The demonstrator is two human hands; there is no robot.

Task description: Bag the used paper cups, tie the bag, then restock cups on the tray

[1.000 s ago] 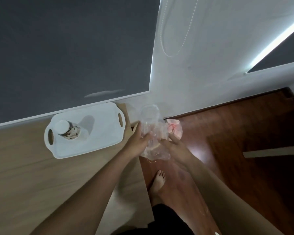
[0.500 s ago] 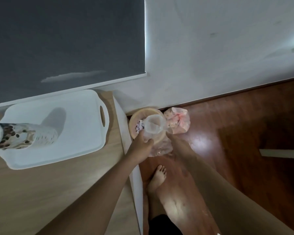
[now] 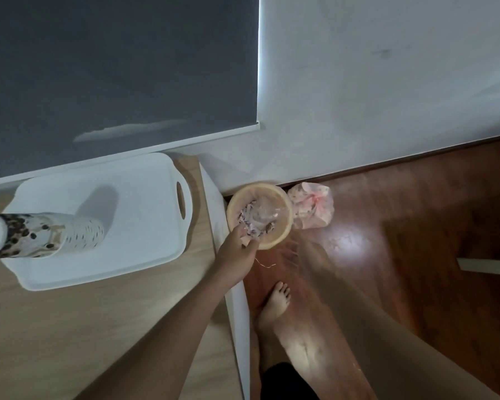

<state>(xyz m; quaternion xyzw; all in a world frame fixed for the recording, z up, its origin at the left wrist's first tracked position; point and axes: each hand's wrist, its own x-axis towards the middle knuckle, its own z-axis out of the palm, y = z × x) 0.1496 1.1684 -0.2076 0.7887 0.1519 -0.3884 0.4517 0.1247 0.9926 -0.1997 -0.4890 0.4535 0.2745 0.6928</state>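
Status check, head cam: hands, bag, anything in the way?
Left hand pinching clear bag edge at bin rim. Right hand motion-blurred, state unclear. Clear bag sits in bin. Pink bag on floor against bin.

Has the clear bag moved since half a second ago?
Yes. The clear bag has dropped down into the tan bin; before, it was held up over the bin's near rim.

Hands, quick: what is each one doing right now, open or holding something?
Left hand: fingers curled, pinching the clear bag at the bin rim.
Right hand: motion-blurred, cannot be told.
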